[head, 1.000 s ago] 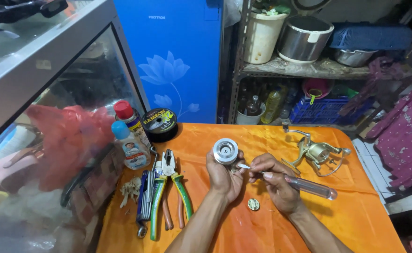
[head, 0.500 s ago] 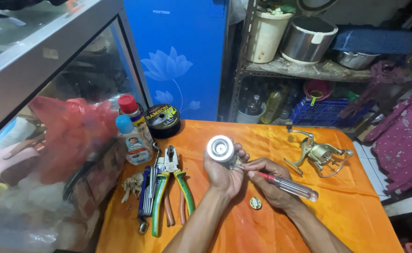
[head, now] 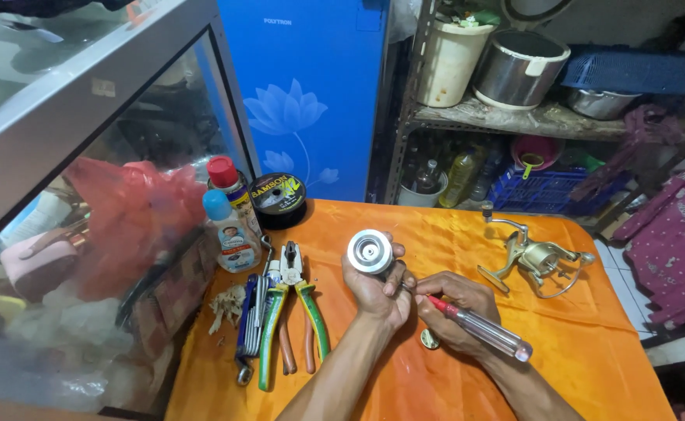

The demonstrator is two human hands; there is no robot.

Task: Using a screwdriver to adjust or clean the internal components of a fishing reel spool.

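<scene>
The silver spool (head: 370, 251) sits up above the orange tabletop (head: 592, 366), its round face turned toward the camera, the left hand (head: 377, 288) wrapped closed around its lower part from beneath. The right hand (head: 455, 308) is closed on the screwdriver (head: 479, 327), red collar near the fingers, clear handle trailing out toward the wrist, and the tip runs in toward the underside of the spool, where the left fingers hide it. To do this well, I judge the driver wants to stay in line with whatever it bites, the left grip firm so the spool does not spin. A small round brass part (head: 430, 339) lies on the cloth just beside the right hand, worth minding. The reel body (head: 533, 257) rests well apart to the right, the pliers (head: 300, 312) lie to the left
</scene>
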